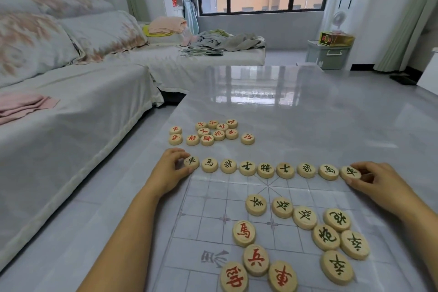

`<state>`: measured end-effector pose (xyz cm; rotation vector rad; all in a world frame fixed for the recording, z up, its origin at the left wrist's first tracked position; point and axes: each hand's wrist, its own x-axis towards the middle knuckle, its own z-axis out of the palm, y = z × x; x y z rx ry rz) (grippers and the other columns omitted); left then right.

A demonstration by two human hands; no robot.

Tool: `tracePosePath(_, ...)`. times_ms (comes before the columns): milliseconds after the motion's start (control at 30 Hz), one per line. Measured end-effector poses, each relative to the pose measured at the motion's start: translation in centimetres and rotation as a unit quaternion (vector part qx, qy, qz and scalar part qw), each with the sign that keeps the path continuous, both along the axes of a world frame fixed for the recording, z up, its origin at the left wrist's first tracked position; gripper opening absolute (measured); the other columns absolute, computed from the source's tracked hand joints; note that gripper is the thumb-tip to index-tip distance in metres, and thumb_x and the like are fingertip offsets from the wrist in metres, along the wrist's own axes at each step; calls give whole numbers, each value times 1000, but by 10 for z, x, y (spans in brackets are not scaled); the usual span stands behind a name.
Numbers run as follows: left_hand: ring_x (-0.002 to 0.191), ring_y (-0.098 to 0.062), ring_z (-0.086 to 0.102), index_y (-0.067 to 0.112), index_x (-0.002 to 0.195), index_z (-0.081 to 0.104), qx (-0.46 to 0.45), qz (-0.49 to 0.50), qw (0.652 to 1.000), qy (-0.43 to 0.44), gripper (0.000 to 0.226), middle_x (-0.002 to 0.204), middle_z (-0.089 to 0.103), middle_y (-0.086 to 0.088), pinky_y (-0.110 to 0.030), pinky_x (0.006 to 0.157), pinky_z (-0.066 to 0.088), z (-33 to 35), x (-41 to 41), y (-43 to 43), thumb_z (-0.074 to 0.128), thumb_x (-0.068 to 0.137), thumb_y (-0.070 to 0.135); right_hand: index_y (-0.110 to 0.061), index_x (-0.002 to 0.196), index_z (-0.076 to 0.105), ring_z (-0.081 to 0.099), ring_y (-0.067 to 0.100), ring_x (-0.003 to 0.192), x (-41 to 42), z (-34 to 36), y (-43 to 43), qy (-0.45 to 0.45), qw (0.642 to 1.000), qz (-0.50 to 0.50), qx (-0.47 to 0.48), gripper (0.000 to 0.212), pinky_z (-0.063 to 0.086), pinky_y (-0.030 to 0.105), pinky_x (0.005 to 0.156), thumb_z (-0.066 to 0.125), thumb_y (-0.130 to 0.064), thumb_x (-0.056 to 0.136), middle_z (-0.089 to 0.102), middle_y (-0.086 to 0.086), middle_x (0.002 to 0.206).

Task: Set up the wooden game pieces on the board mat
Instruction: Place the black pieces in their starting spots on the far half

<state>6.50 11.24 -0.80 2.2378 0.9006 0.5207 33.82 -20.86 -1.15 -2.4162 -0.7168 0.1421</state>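
Nearest on the mat, four red pieces are lying loose, and to their right seven black pieces are lying bunched, several touching. Along the mat's far edge a row of nine black pieces is being lined up side by side. The left end piece is being pinched between thumb and fingers by the left grip. The right end piece is being pinched likewise by the right grip. Both end pieces are resting flat. Just beyond the row, off the mat, a red cluster is sitting on the glossy counter, with one piece a little apart on its right. Far off on the floor a lidded bin is being topped by a yellow box. What the bin holds cannot be told. A sofa is lying to the left.
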Motion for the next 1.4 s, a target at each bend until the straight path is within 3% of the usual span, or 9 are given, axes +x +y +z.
tracePosePath(200, 107, -10, 45, 12, 121, 55, 0, -1, 1000, -11, 42, 134, 44, -5, -24, 93, 36, -1, -1, 1, 67, 81, 16, -8, 116, 60, 53, 23, 87, 0, 2, 0, -2, 1000, 5, -11, 40, 37, 29, 76, 70, -20, 79, 54, 17, 115)
tracePosePath(433, 121, -18, 45, 17, 133, 41, -51, 10, 998, -45, 65, 134, 47, -4, -31, 102, 35, -6, -1, 3, 73, 76, 18, -7, 132, 45, 50, 22, 93, -4, 14, -2, 60, 998, -5, 10, 62, 38, 31, 80, 73, -18, 77, 52, 15, 116)
tracePosePath(567, 114, -18, 51, 18, 123, 50, -18, 59, 984, -167, 44, 127, 53, -2, -33, 95, 44, 12, 1, -1, 66, 82, 17, -10, 133, 42, 47, 21, 96, -9, 34, -1, 58, 997, -43, 20, 65, 42, 38, 89, 73, -24, 77, 47, 16, 126)
tracePosePath(667, 94, -12, 57, 27, 102, 58, 34, 2, 978, -208, 22, 104, 63, 1, -20, 77, 46, 45, 8, -22, 62, 85, 14, -14, 122, 51, 53, 20, 92, -22, 56, 1, 21, 1000, -1, 11, 49, 43, 33, 80, 71, -26, 79, 55, 8, 112)
tracePosePath(767, 84, -3, 57, 37, 96, 57, 52, -184, 977, -90, 24, 97, 61, 11, -13, 70, 45, 63, 22, -63, 62, 85, 16, -27, 106, 55, 57, 12, 87, -45, 74, 7, 55, 988, 127, -68, 31, 45, 26, 75, 69, -32, 79, 59, -5, 97)
tracePosePath(900, 105, -3, 41, 33, 122, 52, 94, -337, 929, 118, 45, 117, 43, 13, -20, 89, 36, 35, 43, -109, 68, 80, 30, -22, 102, 57, 55, 10, 76, -65, 74, 15, 114, 962, 172, -180, 32, 48, 22, 68, 73, -29, 76, 59, -3, 94)
tracePosePath(1067, 106, -13, 43, 28, 121, 52, 65, -339, 922, 174, 51, 114, 41, 5, -27, 93, 41, 25, 48, -117, 72, 75, 30, -16, 103, 56, 58, 11, 67, -70, 66, 17, 198, 935, 199, -219, 32, 50, 19, 55, 74, -19, 76, 57, -1, 87)
tracePosePath(1233, 96, -9, 44, 28, 120, 51, 48, -336, 918, 203, 55, 106, 42, 10, -22, 84, 41, 33, 42, -106, 76, 71, 28, -25, 92, 58, 59, 12, 74, -76, 58, 27, 171, 929, 263, -197, 19, 51, 28, 76, 71, -23, 79, 60, -6, 83)
tracePosePath(1400, 88, -6, 49, 28, 109, 57, 19, -340, 917, 207, 36, 104, 55, 4, -16, 76, 42, 41, 33, -85, 72, 76, 22, -13, 95, 60, 66, 29, 87, -67, 63, 21, 142, 959, 210, -129, 10, 55, 36, 78, 53, -19, 91, 65, 11, 97)
